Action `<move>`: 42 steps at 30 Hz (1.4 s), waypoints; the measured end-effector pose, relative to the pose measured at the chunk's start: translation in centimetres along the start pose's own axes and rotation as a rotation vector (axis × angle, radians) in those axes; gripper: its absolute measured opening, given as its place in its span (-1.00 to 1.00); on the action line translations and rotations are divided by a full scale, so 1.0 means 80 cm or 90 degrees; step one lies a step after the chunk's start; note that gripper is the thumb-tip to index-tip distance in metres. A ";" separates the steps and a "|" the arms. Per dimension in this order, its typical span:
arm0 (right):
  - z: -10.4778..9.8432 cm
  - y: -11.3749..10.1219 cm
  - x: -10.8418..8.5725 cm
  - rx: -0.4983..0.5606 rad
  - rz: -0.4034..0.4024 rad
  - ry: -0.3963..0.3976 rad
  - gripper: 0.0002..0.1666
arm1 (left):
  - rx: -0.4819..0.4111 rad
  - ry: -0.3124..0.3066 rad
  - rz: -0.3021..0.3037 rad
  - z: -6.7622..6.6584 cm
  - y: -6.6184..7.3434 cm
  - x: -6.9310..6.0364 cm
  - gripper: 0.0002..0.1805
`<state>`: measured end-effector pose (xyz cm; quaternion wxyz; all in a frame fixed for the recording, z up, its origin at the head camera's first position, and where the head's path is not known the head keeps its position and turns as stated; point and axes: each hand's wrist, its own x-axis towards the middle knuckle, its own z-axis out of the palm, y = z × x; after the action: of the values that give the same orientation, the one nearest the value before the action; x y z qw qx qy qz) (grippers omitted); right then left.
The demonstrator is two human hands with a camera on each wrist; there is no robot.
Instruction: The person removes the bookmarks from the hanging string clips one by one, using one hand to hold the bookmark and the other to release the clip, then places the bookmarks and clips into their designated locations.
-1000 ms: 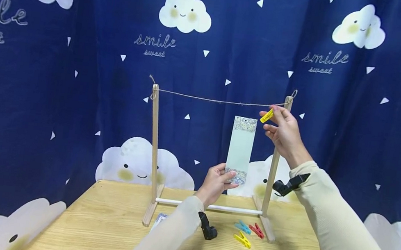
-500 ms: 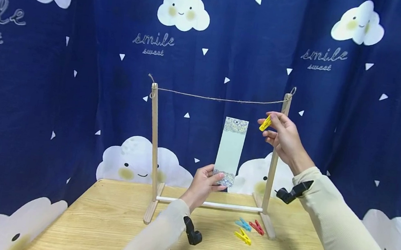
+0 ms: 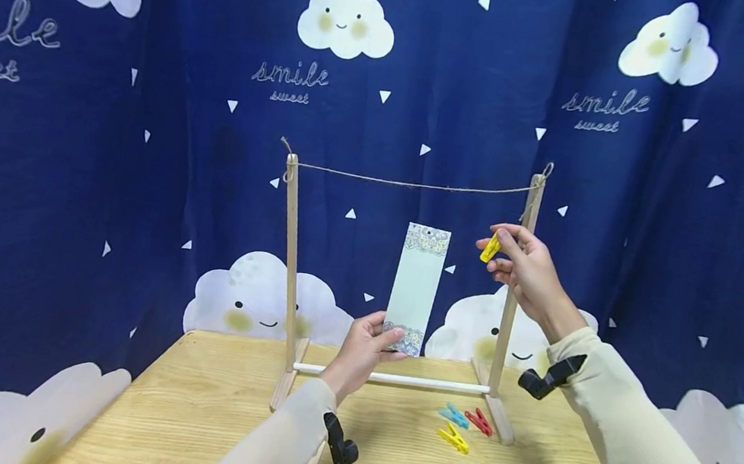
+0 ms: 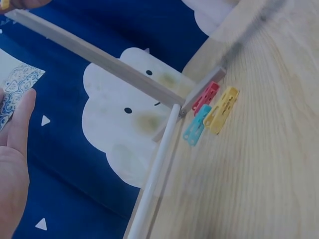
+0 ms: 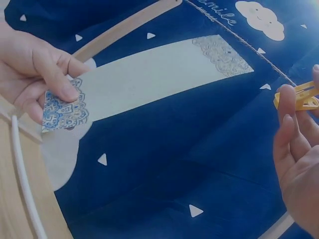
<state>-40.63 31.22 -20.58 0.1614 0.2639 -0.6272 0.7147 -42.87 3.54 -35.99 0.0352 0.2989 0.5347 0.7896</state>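
My left hand (image 3: 362, 349) pinches the lower end of a pale green paper bookmark (image 3: 417, 283) with lace-patterned ends, thumb in front. The bookmark stands nearly upright, tilted slightly right, apart from and below the twine line (image 3: 412, 184). My right hand (image 3: 533, 273) pinches a yellow clothespin (image 3: 490, 247) between thumb and fingers, to the right of the bookmark's top. In the right wrist view the clothespin (image 5: 299, 97) and the bookmark (image 5: 149, 77) are apart. The left wrist view catches only a corner of the bookmark (image 4: 20, 82).
Twine is tied between two wooden posts (image 3: 291, 253) joined low down by a white rod (image 3: 396, 379). On the wooden table (image 3: 202, 396) lie a blue clothespin (image 3: 454, 415), a red clothespin (image 3: 479, 421) and another yellow clothespin (image 3: 454, 437). A blue cloud-print curtain (image 3: 435, 40) hangs behind.
My left hand has moved left and down with the bookmark, which leans more to the right. The right hand has lowered with the yellow clothespin, away from the twine.
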 end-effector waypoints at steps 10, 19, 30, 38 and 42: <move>0.005 0.013 -0.031 0.016 0.007 -0.010 -0.57 | 0.015 0.011 0.000 -0.019 0.001 -0.030 -0.66; 0.005 0.030 -0.048 0.013 0.034 -0.012 -0.67 | 0.037 0.037 -0.027 -0.038 0.003 -0.068 -0.61; 0.011 0.047 -0.065 0.021 0.052 -0.016 -0.74 | 0.060 0.063 -0.046 -0.057 -0.002 -0.100 -0.57; 0.014 0.064 -0.074 0.008 0.053 -0.017 -0.80 | 0.063 0.068 -0.048 -0.064 0.000 -0.114 -0.57; 0.019 0.071 -0.078 -0.007 0.055 -0.018 -0.82 | 0.070 0.065 -0.047 -0.070 0.003 -0.122 -0.57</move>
<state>-38.52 29.44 -28.65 0.1229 0.2457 -0.6444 0.7136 -37.69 -4.78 -41.43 0.0203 0.2398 0.5891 0.7714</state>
